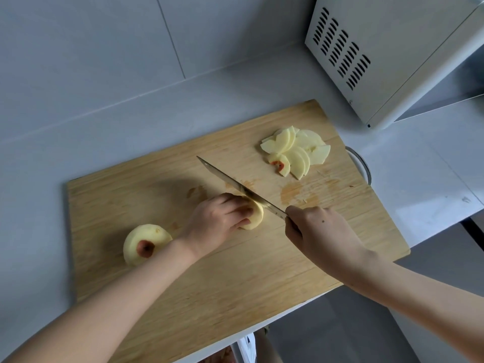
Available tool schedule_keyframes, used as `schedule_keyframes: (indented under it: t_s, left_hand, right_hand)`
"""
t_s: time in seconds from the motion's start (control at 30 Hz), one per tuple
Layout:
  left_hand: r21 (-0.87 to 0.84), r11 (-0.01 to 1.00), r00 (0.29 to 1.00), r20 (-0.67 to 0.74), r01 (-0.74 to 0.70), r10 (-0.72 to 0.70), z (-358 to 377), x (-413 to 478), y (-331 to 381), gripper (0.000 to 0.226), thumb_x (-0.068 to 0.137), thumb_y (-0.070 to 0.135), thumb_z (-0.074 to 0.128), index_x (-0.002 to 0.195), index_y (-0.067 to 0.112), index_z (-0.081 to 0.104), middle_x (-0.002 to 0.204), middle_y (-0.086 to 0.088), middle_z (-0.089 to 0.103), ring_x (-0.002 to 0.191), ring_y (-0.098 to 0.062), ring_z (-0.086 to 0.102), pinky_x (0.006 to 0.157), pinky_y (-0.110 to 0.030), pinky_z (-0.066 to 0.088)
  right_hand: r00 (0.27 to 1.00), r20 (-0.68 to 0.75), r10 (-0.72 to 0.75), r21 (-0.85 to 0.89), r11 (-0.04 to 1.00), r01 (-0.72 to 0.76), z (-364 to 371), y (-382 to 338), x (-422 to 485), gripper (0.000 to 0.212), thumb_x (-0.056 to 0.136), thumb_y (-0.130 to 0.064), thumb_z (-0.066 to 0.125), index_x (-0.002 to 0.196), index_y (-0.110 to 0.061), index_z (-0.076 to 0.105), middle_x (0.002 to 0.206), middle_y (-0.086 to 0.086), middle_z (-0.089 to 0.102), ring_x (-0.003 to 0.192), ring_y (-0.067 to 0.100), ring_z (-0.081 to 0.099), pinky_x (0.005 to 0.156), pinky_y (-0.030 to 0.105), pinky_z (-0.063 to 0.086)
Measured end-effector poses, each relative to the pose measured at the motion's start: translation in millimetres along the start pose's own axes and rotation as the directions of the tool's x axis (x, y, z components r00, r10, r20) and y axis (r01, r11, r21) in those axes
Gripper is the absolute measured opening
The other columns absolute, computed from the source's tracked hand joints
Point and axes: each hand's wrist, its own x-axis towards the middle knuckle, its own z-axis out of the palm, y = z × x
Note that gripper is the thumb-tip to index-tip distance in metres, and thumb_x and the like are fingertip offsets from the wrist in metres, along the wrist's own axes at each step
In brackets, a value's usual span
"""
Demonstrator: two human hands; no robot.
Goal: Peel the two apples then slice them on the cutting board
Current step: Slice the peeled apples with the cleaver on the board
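Note:
A wooden cutting board lies on the white counter. My left hand presses a peeled apple piece down near the board's middle. My right hand grips the handle of a knife, whose blade rests against the right side of that piece and points to the far left. A peeled apple half with a brown core spot sits at the board's left. A pile of thin apple slices lies at the far right of the board.
A white microwave stands at the back right, close to the board's far corner. A metal rim shows just past the board's right edge. The board's near corner overhangs the counter's front edge.

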Motion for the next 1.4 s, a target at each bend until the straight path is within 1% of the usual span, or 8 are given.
schedule_keyframes:
  t_s: [0.1, 0.23, 0.37, 0.63, 0.8, 0.93, 1.07, 1.4]
  left_hand:
    - [0.003, 1.0, 1.0, -0.012, -0.005, 0.005, -0.4, -0.1, -0.4, 0.013, 0.081, 0.02, 0.068, 0.086, 0.012, 0.077, 0.094, -0.002, 0.073, 0.081, -0.022, 0.067, 0.062, -0.03, 0.055]
    - [0.02, 0.999, 1.0, -0.01, -0.025, 0.025, -1.4, 1.3, 0.3, 0.014, 0.084, 0.02, 0.064, 0.082, 0.013, 0.076, 0.088, -0.001, 0.071, 0.075, -0.019, 0.061, 0.055, -0.029, 0.052]
    - [0.045, 0.997, 0.998, -0.001, -0.057, 0.057, -0.8, 1.8, -2.4, 0.014, 0.085, 0.02, 0.063, 0.083, 0.013, 0.076, 0.091, -0.002, 0.071, 0.081, -0.017, 0.058, 0.057, -0.029, 0.051]
    - [0.1, 0.992, 0.997, 0.042, -0.075, 0.071, 4.8, -3.3, -5.3, 0.019, 0.085, 0.022, 0.059, 0.089, 0.013, 0.076, 0.098, -0.005, 0.072, 0.087, -0.025, 0.067, 0.069, -0.032, 0.054]
    - [0.102, 0.993, 0.998, 0.025, -0.065, 0.062, 4.5, -2.9, -3.3, 0.013, 0.076, 0.017, 0.075, 0.088, 0.012, 0.076, 0.097, -0.005, 0.073, 0.086, -0.024, 0.068, 0.068, -0.032, 0.056]
    - [0.094, 0.994, 0.998, -0.002, -0.056, 0.056, 1.8, -1.6, -0.3, 0.012, 0.082, 0.019, 0.067, 0.087, 0.013, 0.076, 0.097, -0.003, 0.073, 0.087, -0.019, 0.062, 0.065, -0.03, 0.053]
    - [0.089, 0.995, 0.999, 0.012, -0.037, 0.036, 1.8, -1.8, 1.1, 0.013, 0.074, 0.011, 0.08, 0.087, 0.012, 0.075, 0.095, -0.001, 0.071, 0.086, -0.015, 0.052, 0.061, -0.027, 0.049]
    - [0.075, 0.996, 0.998, 0.051, -0.044, 0.04, -0.4, -1.6, 0.8, 0.022, 0.065, 0.01, 0.085, 0.085, 0.01, 0.076, 0.095, -0.008, 0.073, 0.082, -0.027, 0.069, 0.064, -0.033, 0.058]
  right_hand:
    - [0.999, 0.032, 0.01, -0.001, 1.0, -0.01, 5.1, -0.4, 7.5, 0.022, 0.096, -0.017, 0.037, 0.078, -0.012, 0.048, 0.056, -0.002, 0.042, 0.047, 0.014, 0.035, 0.047, 0.026, 0.03]
    - [0.997, 0.078, 0.019, 0.023, 1.0, -0.021, 14.9, -1.1, 19.9, 0.018, 0.095, -0.014, 0.038, 0.077, -0.012, 0.044, 0.056, -0.003, 0.036, 0.05, 0.016, 0.032, 0.046, 0.027, 0.023]
    - [0.998, 0.056, 0.01, 0.073, 0.997, -0.014, 10.9, 2.5, 20.0, 0.021, 0.094, -0.012, 0.041, 0.072, -0.012, 0.042, 0.052, -0.004, 0.032, 0.045, 0.013, 0.026, 0.043, 0.023, 0.02]
    - [1.0, -0.017, 0.008, 0.036, 0.999, -0.008, -3.6, -3.7, -8.6, 0.027, 0.093, -0.014, 0.046, 0.068, -0.013, 0.035, 0.049, -0.002, 0.032, 0.04, 0.02, 0.032, 0.039, 0.031, 0.032]
    - [1.0, 0.0, -0.013, 0.069, 0.998, 0.013, -4.3, -2.7, -6.1, 0.028, 0.094, -0.014, 0.044, 0.068, -0.014, 0.035, 0.049, -0.004, 0.03, 0.04, 0.016, 0.029, 0.041, 0.03, 0.031]
    - [0.999, 0.022, -0.039, 0.056, 0.998, 0.037, 0.3, 0.1, 7.4, 0.027, 0.093, -0.011, 0.045, 0.068, -0.015, 0.037, 0.047, -0.007, 0.028, 0.039, 0.008, 0.023, 0.039, 0.022, 0.022]
    - [0.998, 0.064, -0.021, 0.074, 0.997, 0.016, 15.6, -4.2, 21.0, 0.022, 0.095, -0.013, 0.039, 0.073, -0.015, 0.036, 0.052, -0.005, 0.031, 0.045, 0.013, 0.028, 0.045, 0.026, 0.025]
    - [0.998, -0.066, -0.006, 0.131, 0.991, 0.015, 1.2, -2.8, -5.3, 0.028, 0.088, -0.008, 0.056, 0.065, -0.013, 0.041, 0.046, -0.005, 0.032, 0.038, 0.013, 0.024, 0.038, 0.022, 0.02]
